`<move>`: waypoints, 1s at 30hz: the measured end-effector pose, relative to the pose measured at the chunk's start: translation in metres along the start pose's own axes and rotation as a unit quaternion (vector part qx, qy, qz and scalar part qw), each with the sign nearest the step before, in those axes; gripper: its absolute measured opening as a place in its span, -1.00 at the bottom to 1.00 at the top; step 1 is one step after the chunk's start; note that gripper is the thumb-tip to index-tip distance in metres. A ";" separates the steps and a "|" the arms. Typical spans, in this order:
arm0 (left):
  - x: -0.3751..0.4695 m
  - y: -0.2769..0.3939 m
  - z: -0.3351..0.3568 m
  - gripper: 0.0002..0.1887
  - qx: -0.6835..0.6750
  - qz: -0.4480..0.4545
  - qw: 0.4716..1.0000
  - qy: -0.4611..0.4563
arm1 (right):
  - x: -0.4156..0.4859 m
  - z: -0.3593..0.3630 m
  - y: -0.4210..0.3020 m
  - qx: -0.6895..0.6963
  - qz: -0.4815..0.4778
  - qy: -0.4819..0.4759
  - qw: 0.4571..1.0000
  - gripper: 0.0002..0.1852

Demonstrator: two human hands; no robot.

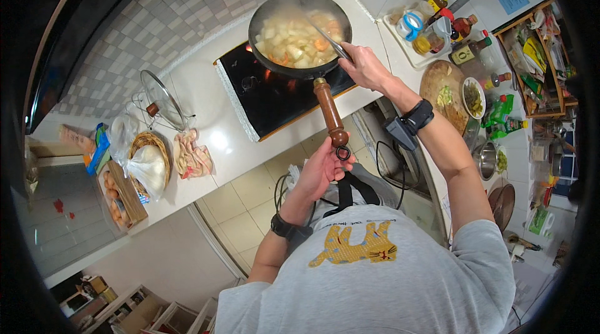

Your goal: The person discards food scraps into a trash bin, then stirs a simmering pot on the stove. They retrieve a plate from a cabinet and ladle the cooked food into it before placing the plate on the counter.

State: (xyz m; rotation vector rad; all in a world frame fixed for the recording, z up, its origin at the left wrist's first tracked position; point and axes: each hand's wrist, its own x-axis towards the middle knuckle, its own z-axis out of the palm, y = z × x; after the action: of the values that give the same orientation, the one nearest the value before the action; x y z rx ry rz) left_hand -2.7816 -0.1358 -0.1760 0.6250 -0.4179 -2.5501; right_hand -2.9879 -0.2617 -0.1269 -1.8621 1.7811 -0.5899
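My right hand [364, 66] grips the handle of a metal cooking utensil [326, 34], probably a spatula. Its far end goes into a dark wok [301, 71], where steam blurs it. Pale chunks of food [293, 36] and orange pieces that look like shrimp sit in cloudy liquid inside. The wok's brown wooden handle [329, 111] points towards me and ends in a dark metal ring [343, 152]. My left hand [323, 167] is cupped loosely at that end, thumb beside the knob; whether it grips is unclear. Under the wok is a black glass cooktop [246, 85] with red glowing spots.
A glass lid [161, 99] leans in a wire rack at left, near a crumpled cloth [193, 153] and wicker basket [164, 149]. At right are a seasoning tray [417, 63], a round wooden cutting board [433, 81] and a bowl [473, 97]. A black cable [403, 179] hangs below.
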 end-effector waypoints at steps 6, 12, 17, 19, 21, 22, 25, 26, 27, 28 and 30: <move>0.001 0.000 -0.003 -0.52 -0.012 -0.011 1.000 -0.010 | -0.044 -0.047 -0.021 -0.031 -0.072 -0.069 0.995 -0.61; 0.001 0.002 -0.004 -0.51 -0.013 -0.019 1.000 -0.018 | -0.093 -0.129 -0.053 -0.181 -0.055 -0.138 0.972 -0.45; 0.001 0.004 -0.003 -0.51 -0.005 -0.029 1.000 -0.009 | -0.098 -0.146 -0.048 -0.219 -0.021 -0.169 0.961 -0.46; 0.000 0.005 -0.002 -0.51 -0.007 -0.028 1.000 -0.007 | -0.087 -0.121 -0.034 -0.230 -0.068 -0.146 0.960 -0.47; 0.001 0.005 -0.002 -0.51 -0.011 -0.027 1.000 -0.012 | -0.074 -0.090 -0.021 -0.202 -0.071 -0.100 0.972 -0.65; 0.001 0.006 -0.002 -0.52 -0.014 -0.025 0.999 -0.018 | -0.069 -0.077 -0.019 -0.192 -0.084 -0.068 0.975 -0.64; -0.001 0.007 0.000 -0.49 0.004 -0.031 1.000 0.001 | -0.072 -0.067 -0.025 -0.122 -0.074 -0.011 0.990 -0.65; -0.001 0.007 0.000 -0.47 0.010 -0.035 0.999 0.011 | -0.077 -0.069 -0.030 -0.096 -0.041 -0.013 0.994 -0.67; -0.002 0.007 0.001 -0.47 0.011 -0.034 0.999 0.012 | -0.081 -0.072 -0.036 -0.069 -0.008 -0.039 0.997 -0.68; -0.002 0.007 0.001 -0.47 0.009 -0.033 0.999 0.011 | -0.087 -0.078 -0.040 -0.047 0.047 -0.078 0.995 -0.70; -0.002 0.006 0.002 -0.47 0.005 -0.033 0.999 0.010 | -0.090 -0.074 -0.046 0.016 0.073 -0.114 0.991 -0.72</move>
State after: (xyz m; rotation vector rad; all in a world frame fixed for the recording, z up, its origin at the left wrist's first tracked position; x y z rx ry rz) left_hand -2.7790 -0.1395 -0.1713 0.6765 -0.4089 -2.6040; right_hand -3.0024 -0.1745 -0.0377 -1.6848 1.7270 -0.3340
